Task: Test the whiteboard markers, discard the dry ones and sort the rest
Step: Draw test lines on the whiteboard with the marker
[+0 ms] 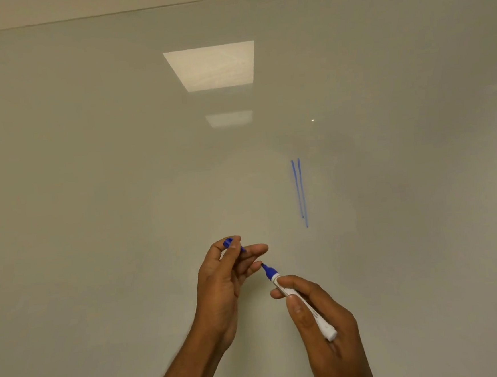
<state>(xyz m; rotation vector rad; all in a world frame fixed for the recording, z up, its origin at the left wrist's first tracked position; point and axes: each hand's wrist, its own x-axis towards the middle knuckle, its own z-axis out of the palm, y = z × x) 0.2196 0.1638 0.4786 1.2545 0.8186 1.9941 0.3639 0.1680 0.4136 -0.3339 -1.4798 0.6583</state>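
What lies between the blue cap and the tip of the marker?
Head view: fingers of the left hand, which pinches the blue cap, lie before the marker tip.

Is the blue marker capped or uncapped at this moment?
Uncapped. The marker in the right hand shows its bare blue tip, and the left hand pinches the blue cap apart from it.

Bare left hand [219,283], bare right hand [322,313], bare forearms [184,369]

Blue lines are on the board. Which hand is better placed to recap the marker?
Probably the left hand: it pinches the small blue plastic cap just above the blue tip of the white-barrelled marker, which the right hand grips, pointing toward it.
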